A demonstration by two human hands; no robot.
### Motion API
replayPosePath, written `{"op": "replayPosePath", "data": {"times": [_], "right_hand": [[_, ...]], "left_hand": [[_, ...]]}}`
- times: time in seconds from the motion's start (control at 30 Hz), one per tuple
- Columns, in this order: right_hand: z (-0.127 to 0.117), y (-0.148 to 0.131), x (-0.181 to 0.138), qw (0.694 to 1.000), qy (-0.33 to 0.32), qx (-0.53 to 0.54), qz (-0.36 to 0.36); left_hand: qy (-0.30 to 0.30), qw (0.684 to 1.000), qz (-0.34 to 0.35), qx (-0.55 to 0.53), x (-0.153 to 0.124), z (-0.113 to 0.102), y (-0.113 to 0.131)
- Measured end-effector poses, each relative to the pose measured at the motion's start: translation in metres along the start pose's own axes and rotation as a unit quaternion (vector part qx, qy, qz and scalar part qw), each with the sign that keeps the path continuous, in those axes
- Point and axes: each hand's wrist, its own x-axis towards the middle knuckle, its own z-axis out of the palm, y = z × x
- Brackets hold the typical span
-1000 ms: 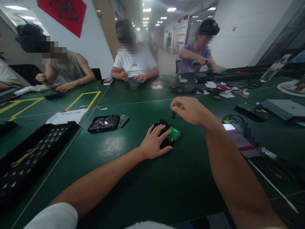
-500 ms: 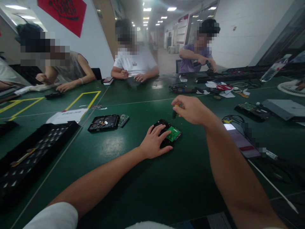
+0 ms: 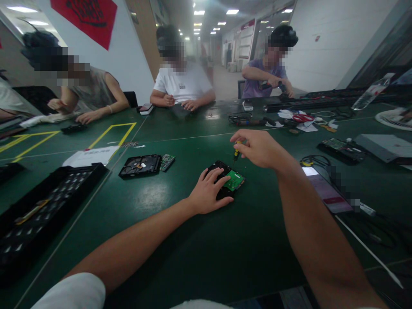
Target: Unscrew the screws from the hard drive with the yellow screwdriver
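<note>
A hard drive with a green circuit board lies on the green table in front of me. My left hand rests over its left part, fingers spread, with the index finger touching the board and the thumb by the near edge. Above the drive's far right corner, my right hand is closed round the top of a small yellow and black screwdriver. The screwdriver points down, its thin tip close to the drive's far edge; contact cannot be made out. A tiny light speck lies just right of the drive.
Left of the drive lie another hard drive and a loose circuit board. A long black tray fills the left side. At right are a phone, cables and another drive. Several people sit across the table.
The screwdriver, blurred before, now shows its yellow and black handle plainly. A tiny speck has appeared right of the drive. My right hand has shifted slightly; my left hand stays put.
</note>
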Motion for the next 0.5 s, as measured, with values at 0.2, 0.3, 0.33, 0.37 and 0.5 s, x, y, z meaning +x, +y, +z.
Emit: {"op": "replayPosePath", "data": {"times": [0.2, 0.3, 0.33, 0.37, 0.5], "right_hand": [[0.0007, -0.0002, 0.0014, 1.000, 0.014, -0.023, 0.011], [0.0011, 0.0006, 0.0017, 1.000, 0.005, -0.020, -0.017], [0.0012, 0.0008, 0.0013, 1.000, 0.004, -0.015, -0.017], [0.0012, 0.0010, 0.0008, 1.000, 0.004, -0.006, -0.014], [0.0017, 0.0014, -0.0003, 1.000, 0.019, 0.015, 0.016]], "left_hand": [[0.009, 1.000, -0.004, -0.014, 0.0001, 0.0029, -0.0011], [0.018, 0.999, -0.007, -0.025, 0.0003, 0.0037, -0.0010], [0.020, 0.999, -0.007, -0.026, 0.0004, 0.0035, -0.0008], [0.021, 0.999, -0.008, -0.026, 0.0004, 0.0032, -0.0007], [0.021, 0.999, -0.007, -0.027, -0.0002, 0.0020, -0.0008]]}}
